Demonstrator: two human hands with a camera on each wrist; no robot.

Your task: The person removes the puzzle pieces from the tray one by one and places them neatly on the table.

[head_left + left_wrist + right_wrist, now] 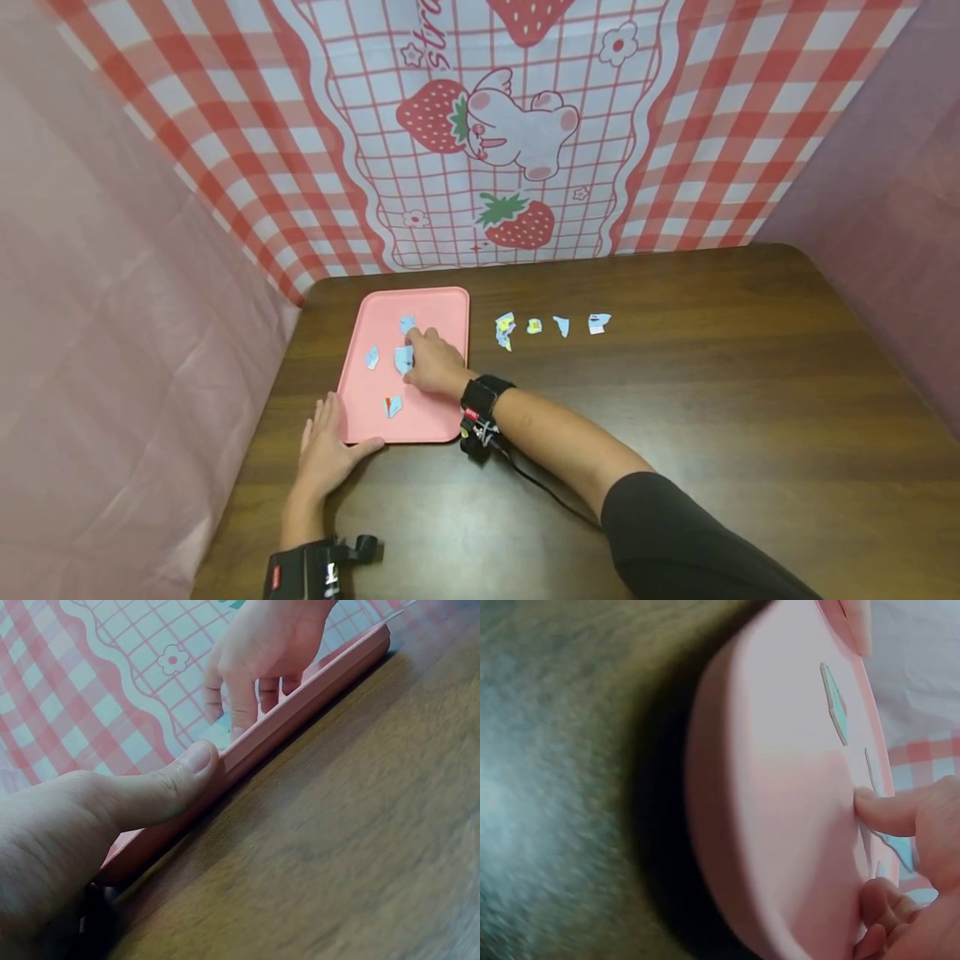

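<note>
While right hand (438, 365) pinches scrap (403, 360) | tray (438, 421) long axis: away from person

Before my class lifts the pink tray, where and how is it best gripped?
Probably by the pink tray, at the middle of its two long sides, coming from left and right together. It lies flat on the table, and its raised rim gives fingers an edge to catch. Keeping it level seems wise, since paper pieces lie on it.
</note>
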